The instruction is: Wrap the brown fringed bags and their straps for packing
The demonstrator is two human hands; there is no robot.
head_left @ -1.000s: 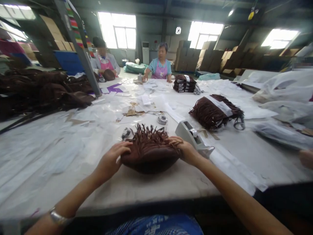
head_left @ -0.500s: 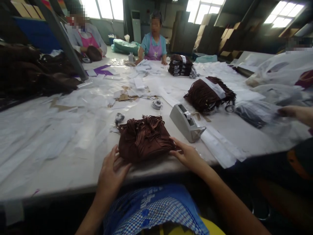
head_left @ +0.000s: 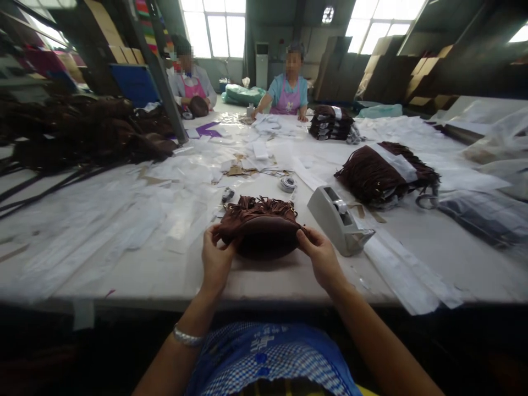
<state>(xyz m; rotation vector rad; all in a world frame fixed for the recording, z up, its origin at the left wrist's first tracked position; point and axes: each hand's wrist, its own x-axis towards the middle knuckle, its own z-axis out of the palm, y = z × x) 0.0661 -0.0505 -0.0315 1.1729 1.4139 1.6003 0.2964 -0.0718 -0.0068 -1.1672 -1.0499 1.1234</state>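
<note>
Bag: between my hands, near the table's front edge, smooth side towards me (fringe along its far side).
Left hand: fingers and thumb pinching the bag's left end.
Right hand: pinching its right end, thumb nearest me.
Dispenser: just beyond my right hand, farther from that edge.

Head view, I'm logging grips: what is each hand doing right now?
Left hand: closed, holding the left end of the brown fringed bag.
Right hand: closed, holding the bag's right end.
</note>
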